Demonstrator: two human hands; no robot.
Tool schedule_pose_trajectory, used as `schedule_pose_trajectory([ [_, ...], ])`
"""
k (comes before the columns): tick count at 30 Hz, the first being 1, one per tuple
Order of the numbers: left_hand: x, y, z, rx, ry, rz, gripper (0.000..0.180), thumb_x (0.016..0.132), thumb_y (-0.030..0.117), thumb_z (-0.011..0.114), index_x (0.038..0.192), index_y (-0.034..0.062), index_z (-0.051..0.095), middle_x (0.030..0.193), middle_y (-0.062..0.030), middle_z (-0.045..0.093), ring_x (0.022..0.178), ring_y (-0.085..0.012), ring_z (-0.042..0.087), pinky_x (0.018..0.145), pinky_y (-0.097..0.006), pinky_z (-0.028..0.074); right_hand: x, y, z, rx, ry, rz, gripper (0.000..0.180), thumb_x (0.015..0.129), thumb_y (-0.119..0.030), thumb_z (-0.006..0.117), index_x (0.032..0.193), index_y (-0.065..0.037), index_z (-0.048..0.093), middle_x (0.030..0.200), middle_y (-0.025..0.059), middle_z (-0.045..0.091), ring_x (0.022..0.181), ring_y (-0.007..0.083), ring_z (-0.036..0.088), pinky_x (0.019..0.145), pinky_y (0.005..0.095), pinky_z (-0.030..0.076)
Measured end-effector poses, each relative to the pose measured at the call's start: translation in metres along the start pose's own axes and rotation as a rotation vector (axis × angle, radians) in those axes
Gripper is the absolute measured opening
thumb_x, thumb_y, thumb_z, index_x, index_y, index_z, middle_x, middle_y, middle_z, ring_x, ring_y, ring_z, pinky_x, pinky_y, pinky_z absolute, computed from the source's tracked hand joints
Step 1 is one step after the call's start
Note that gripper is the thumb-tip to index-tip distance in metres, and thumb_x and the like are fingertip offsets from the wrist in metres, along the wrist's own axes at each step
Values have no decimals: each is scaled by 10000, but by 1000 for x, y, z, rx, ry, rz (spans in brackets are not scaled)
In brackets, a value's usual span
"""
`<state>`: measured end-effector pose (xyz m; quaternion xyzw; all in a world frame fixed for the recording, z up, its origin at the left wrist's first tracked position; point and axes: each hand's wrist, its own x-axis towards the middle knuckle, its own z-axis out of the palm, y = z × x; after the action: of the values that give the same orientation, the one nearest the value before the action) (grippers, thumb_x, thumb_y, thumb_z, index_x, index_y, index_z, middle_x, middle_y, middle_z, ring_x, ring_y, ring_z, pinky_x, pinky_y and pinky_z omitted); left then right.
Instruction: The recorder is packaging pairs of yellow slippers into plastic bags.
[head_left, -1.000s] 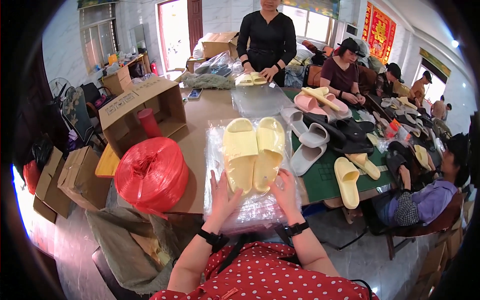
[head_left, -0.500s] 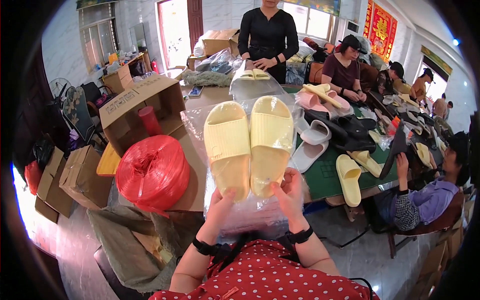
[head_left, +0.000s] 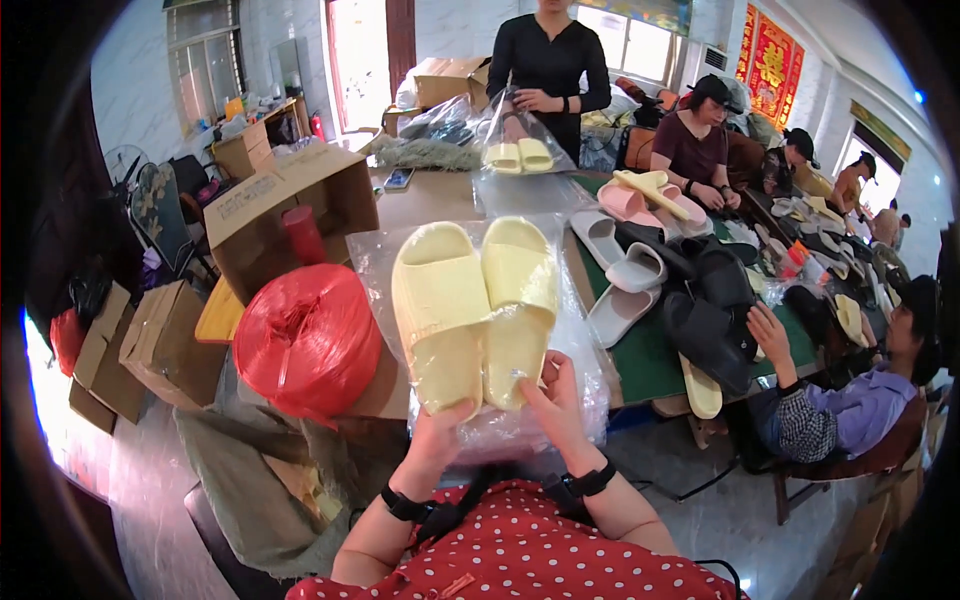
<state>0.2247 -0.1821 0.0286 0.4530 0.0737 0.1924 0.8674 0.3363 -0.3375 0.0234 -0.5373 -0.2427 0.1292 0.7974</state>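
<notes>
A pair of pale yellow slide slippers (head_left: 437,285), side by side with toes pointing away, lies inside a clear plastic bag (head_left: 372,258). My left hand (head_left: 440,437) is closed on the heel of the left slipper. On the right slipper's heel, my right hand (head_left: 557,402) grips with the thumb on top. Fingers beneath the slippers are hidden. Below the pair, a stack of clear plastic bags (head_left: 585,400) rests at the table's near edge.
A roll of red plastic twine (head_left: 308,340) sits left, before an open cardboard box (head_left: 245,255). Black slippers (head_left: 705,330) and grey slippers (head_left: 622,312) pile up on the green table section. Across, a person (head_left: 548,70) holds bagged yellow slippers (head_left: 520,156); another person (head_left: 850,400) sits right.
My hands have shifted the bagged pair slightly left, and it is tilted a little. The person opposite has raised a bag of slippers. More black slippers lie on the pile, released by the seated person.
</notes>
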Motion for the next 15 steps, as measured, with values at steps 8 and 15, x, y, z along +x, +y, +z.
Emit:
schedule_pose_trajectory([
  [8, -51, 79, -91, -59, 513, 367, 456, 891, -32, 656, 1335, 15, 562, 1218, -95, 657, 1064, -246, 658, 922, -397, 561, 14, -3, -35, -936, 127, -284, 479, 867, -179, 750, 1283, -13, 580, 1294, 150, 597, 1139, 286, 566, 968, 394, 470],
  [15, -121, 119, -251, 570, 1335, 977, 350, 905, 56, 723, 1246, 12, 654, 1253, -129, 657, 1124, -248, 627, 961, -363, 487, 22, 49, -72, -1203, 37, -371, 469, 860, -225, 757, 1223, 33, 611, 1332, 233, 562, 1250, 406, 501, 1091, 480, 383],
])
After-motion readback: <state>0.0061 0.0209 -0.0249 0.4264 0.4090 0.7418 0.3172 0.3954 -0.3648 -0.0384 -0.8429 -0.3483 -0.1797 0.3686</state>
